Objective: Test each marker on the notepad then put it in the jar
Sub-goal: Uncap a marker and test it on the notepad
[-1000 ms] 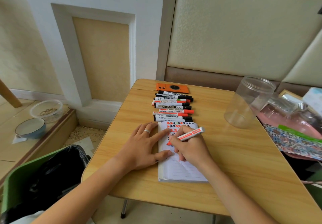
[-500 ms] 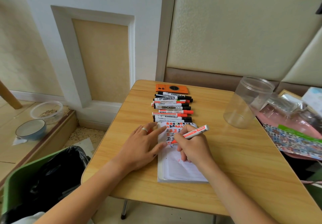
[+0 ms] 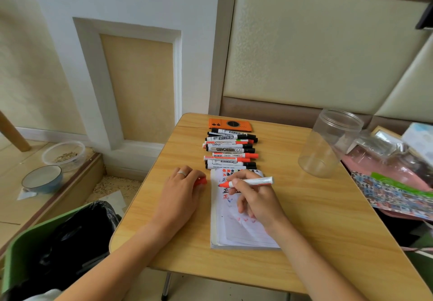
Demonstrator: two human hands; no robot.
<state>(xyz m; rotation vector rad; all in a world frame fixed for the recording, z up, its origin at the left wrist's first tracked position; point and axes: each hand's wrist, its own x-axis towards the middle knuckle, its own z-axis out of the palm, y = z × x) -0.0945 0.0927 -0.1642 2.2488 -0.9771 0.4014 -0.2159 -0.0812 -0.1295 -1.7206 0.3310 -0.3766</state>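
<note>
A wooden table [image 3: 316, 218] stands against cream padded wall panels [image 3: 316, 50], beside a white paneled wall [image 3: 131, 8].

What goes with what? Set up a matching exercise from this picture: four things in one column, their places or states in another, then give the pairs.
Things:
1. red marker
2. jar
3. red cap
4. orange phone

States:
A. under the left hand
B. at the table's far edge
C. uncapped, gripped by the right hand over the notepad
D. lidless, nothing inside

Pairs: 1-C, 2-D, 3-A, 4-B
</note>
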